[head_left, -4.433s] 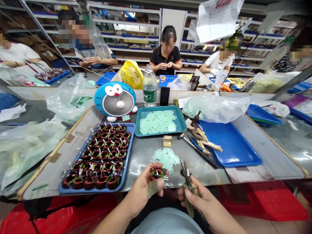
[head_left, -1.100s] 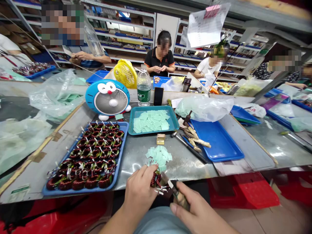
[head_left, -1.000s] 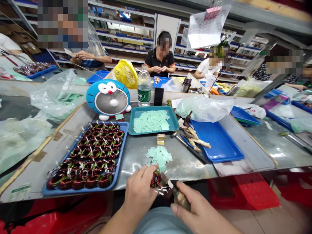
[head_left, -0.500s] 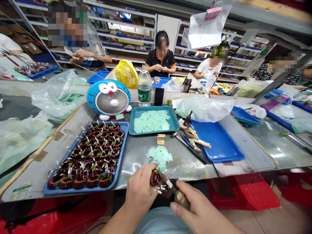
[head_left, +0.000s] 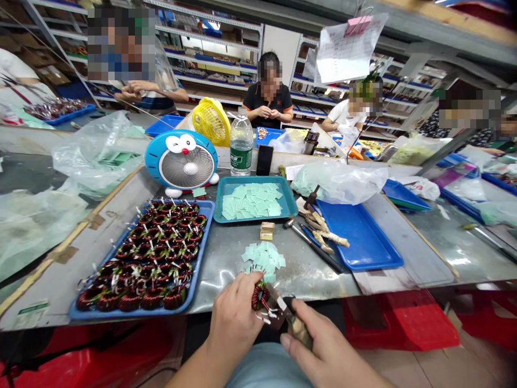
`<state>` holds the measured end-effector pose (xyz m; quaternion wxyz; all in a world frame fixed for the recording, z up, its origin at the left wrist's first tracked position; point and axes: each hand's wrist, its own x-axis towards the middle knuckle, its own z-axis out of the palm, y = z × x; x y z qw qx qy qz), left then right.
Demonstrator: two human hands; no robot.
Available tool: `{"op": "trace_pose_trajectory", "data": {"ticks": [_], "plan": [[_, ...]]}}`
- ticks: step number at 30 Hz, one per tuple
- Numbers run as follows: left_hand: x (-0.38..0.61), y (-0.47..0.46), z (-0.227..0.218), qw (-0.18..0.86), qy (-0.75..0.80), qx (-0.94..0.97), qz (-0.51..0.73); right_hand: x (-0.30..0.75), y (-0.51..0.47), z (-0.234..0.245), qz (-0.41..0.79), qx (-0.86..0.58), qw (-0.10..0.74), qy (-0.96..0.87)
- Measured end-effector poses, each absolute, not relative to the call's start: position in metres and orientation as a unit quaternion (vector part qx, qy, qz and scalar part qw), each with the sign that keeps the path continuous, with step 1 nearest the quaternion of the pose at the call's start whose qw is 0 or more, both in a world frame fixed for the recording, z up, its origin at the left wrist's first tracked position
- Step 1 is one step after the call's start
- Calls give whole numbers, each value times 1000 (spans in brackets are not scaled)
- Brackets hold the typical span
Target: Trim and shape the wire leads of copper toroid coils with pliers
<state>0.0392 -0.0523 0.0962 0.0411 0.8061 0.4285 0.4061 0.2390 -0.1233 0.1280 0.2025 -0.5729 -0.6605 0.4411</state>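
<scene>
Lower centre of the frame, we've got our left hand [head_left: 234, 308] pinching a wire-wound coil [head_left: 259, 295], our right hand [head_left: 321, 339] wrapped round a hand tool [head_left: 299, 327], tip close by; lower left, we see a blue tray [head_left: 129, 313] of similar coils [head_left: 161, 248].

Bright, fairly even light reaches the left hand [head_left: 236, 306] and right hand [head_left: 318, 337], with pale glare on the metal counter [head_left: 222, 242] beyond the left one. Under its near edge, beside each hand, it is dark. Plastic sheeting [head_left: 34, 231] far left of the hands looks stretched and soft; blocky pixelation masks heads [head_left: 270, 74] well beyond them.
</scene>
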Motion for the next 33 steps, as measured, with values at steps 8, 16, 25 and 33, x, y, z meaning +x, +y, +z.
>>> {"op": "trace_pose_trajectory", "data": {"ticks": [8,16,25,33], "plan": [[40,-55,94,49,428,805,408,238,-129,126,394,-578,216,-681],[45,-53,89,31,433,796,421,232,-129,90,119,-611,257,-739],[37,-46,90,-19,435,793,425,237,-130,112,293,-614,219,-700],[37,-46,87,-16,441,794,419,235,-128,120,334,-609,206,-689]]}}
